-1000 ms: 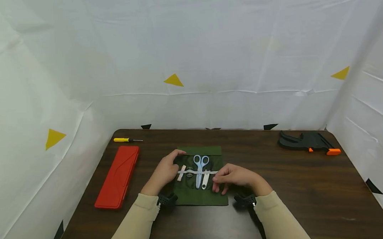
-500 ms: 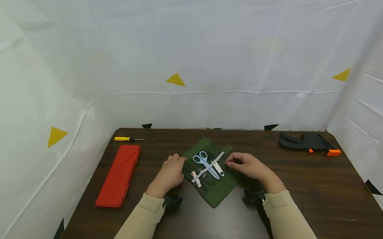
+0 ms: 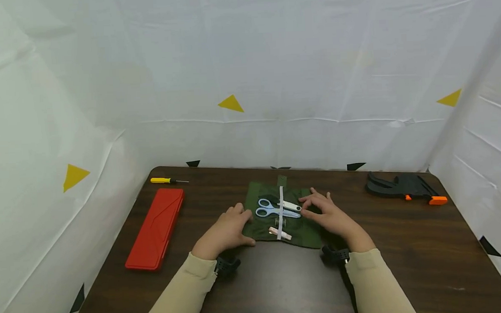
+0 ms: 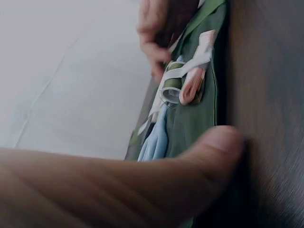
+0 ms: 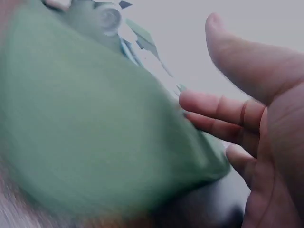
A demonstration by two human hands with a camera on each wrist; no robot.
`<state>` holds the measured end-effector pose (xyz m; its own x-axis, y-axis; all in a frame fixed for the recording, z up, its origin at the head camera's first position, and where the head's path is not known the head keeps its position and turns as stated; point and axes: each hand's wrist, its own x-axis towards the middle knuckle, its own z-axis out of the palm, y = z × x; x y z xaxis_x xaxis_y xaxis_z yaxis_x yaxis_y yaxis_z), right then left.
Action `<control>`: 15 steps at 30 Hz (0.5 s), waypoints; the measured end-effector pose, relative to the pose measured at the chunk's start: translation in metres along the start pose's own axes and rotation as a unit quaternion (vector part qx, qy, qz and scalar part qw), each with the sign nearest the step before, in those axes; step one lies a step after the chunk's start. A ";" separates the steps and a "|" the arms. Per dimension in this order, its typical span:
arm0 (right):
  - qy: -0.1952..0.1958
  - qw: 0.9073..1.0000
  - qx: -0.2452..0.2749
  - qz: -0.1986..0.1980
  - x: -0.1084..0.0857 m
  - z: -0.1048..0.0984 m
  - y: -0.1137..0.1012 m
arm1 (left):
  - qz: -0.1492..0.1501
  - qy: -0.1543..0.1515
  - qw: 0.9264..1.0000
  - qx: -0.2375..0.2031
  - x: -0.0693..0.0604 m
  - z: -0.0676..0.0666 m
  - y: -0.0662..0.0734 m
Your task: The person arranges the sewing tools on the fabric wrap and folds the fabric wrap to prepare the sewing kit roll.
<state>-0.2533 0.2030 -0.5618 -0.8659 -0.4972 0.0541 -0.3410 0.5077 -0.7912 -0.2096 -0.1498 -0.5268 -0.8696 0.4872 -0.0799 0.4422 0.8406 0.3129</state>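
A green fabric sewing kit lies unfolded on the table, turned sideways, its snap tab at the back. Its white elastic strap crosses pale blue scissors, a white slim tool, a thread spool and a folded pinkish tape. At the kit's left edge is my left hand, fingers on or beside the fabric and thumb stretched out along the near side. My right hand is at the right edge; the right wrist view shows its thumb apart from the loosely bent fingers, pinching nothing.
On the left of the brown table lies a red flat case, with a yellow-handled screwdriver behind it. A black and orange clamp lies at the back right. White sheeting surrounds the table's back and sides.
The sewing kit has turned clockwise, from upright through a diagonal to sideways, so the scissor handles point left. Both hands moved slightly right, and the right thumb and fingers have spread.
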 end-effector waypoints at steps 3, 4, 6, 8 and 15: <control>-0.005 1.000 -0.005 0.004 -0.001 0.000 0.003 | 0.013 -0.014 1.000 -0.013 0.001 0.004 0.004; -0.005 1.000 -0.006 0.007 -0.001 0.001 0.003 | 0.014 -0.014 1.000 -0.015 0.002 0.005 0.005; -0.006 1.000 -0.001 0.017 -0.002 0.000 0.002 | 0.014 -0.006 1.000 -0.011 0.002 0.006 0.006; -0.001 1.000 0.013 0.020 -0.002 -0.001 0.001 | 0.017 0.008 1.000 -0.004 0.003 0.007 0.006; -0.003 0.999 0.049 0.022 -0.003 -0.006 0.001 | 0.046 0.059 0.997 0.015 0.003 0.007 0.002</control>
<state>-0.2533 0.2088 -0.5593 -0.8771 -0.4801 0.0145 -0.2649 0.4583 -0.8484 -0.2092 -0.1449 -0.5331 -0.8444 0.5323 0.0609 0.5258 0.8014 0.2853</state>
